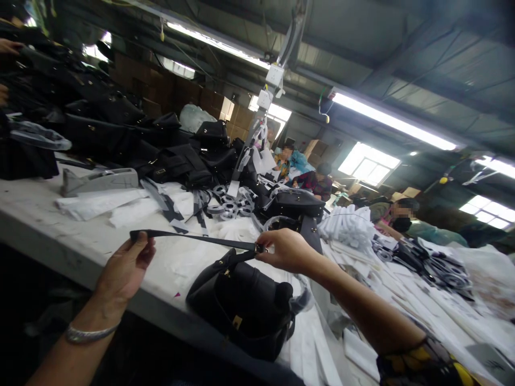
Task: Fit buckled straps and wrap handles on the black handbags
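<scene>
A black strap point(201, 239) is stretched nearly level between my two hands above the table. My left hand point(126, 268) pinches its far left end between thumb and fingers. At the other end, my right hand point(286, 249) grips the strap beside a small metal buckle point(259, 248). Just below sits a black handbag point(245, 300) with a gold-coloured clasp point(237, 321), tilted at the table's near edge. The strap runs down from the buckle towards the bag's top. Clear plastic wrap point(302, 298) covers part of the bag's handle on the right.
Black bags point(108, 128) are heaped at the back left. A grey tape dispenser point(100, 181) and white sheets point(100, 202) lie on the white table point(60, 230). Rolled straps point(229, 203) and another black bag point(293, 203) are behind my hands. Several people sit farther back.
</scene>
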`<state>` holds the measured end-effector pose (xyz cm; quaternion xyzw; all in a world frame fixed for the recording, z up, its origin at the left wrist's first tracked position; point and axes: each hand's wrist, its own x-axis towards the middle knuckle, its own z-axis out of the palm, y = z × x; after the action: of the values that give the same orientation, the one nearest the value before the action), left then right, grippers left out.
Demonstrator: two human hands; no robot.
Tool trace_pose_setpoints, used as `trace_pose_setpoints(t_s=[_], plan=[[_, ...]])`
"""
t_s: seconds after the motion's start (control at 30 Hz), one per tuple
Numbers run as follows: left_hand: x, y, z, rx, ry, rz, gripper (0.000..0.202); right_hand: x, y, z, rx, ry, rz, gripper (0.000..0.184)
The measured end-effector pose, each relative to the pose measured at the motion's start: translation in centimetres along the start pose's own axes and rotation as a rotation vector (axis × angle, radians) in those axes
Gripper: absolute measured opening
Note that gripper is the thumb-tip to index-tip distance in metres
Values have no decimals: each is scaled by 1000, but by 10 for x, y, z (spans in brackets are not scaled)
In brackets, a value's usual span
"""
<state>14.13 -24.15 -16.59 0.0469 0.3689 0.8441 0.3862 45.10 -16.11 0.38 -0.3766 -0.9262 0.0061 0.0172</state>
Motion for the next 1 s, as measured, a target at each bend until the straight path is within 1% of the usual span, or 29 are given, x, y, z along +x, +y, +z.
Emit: trace_pose_setpoints(t_s=[0.03, 0.07, 0.13, 0.17, 0.2, 0.27, 0.3, 0.37, 0.43, 0.5, 0.57, 0.6, 0.67, 0.7, 0.77, 0.83, 0.9, 0.97, 1.0], plan=[[-2, 1, 3, -38, -12, 9, 14, 0, 1, 0, 39, -3, -24, 24], [-7, 2, 8, -70, -31, 26, 14, 1, 0, -1, 97, -11, -62, 34], [-19, 5, 25, -97, -103, 80, 12, 5, -8, -5, 273, -43, -165, 59], [-27, 7, 36, -82, -163, 109, 11, 8, -15, -8, 379, -64, -213, 66], [-35, 9, 48, -50, -239, 133, 12, 12, -23, -11, 490, -95, -251, 65], [-49, 10, 69, 0, -394, 168, 16, 21, -40, -18, 724, -151, -282, 46], [-55, 9, 78, 10, -453, 186, 17, 25, -48, -21, 838, -171, -281, 40], [-63, 3, 87, 76, -551, 228, 20, 31, -58, -29, 1025, -152, -249, 41], [-65, -11, 86, 284, -675, 250, 32, 31, -60, -38, 1130, -56, -204, 40], [-65, -28, 79, 598, -837, 255, 41, 26, -55, -46, 1192, 28, -172, 33], [-62, -45, 70, 852, -967, 314, 37, 17, -47, -50, 1251, 71, -127, 26], [-61, -51, 67, 937, -1002, 369, 33, 12, -44, -50, 1263, 88, -94, 27], [-59, -58, 63, 1053, -1029, 473, 26, 1, -37, -43, 1216, 136, -8, 28], [-58, -58, 63, 1093, -1040, 497, 24, -4, -33, -37, 1145, 154, 39, 28], [-57, -54, 64, 1141, -1091, 486, 22, -13, -26, -20, 939, 161, 133, 34], [-57, -48, 66, 1154, -1168, 452, 24, -20, -19, 1, 780, 112, 205, 36], [-58, -42, 68, 1183, -1209, 457, 26, -25, -13, 20, 749, 26, 236, 31], [-59, -41, 70, 1232, -1192, 517, 22, -27, -9, 35, 740, -42, 227, 24], [-60, -43, 70, 1242, -1172, 547, 19, -28, -8, 41, 704, -52, 210, 21]])
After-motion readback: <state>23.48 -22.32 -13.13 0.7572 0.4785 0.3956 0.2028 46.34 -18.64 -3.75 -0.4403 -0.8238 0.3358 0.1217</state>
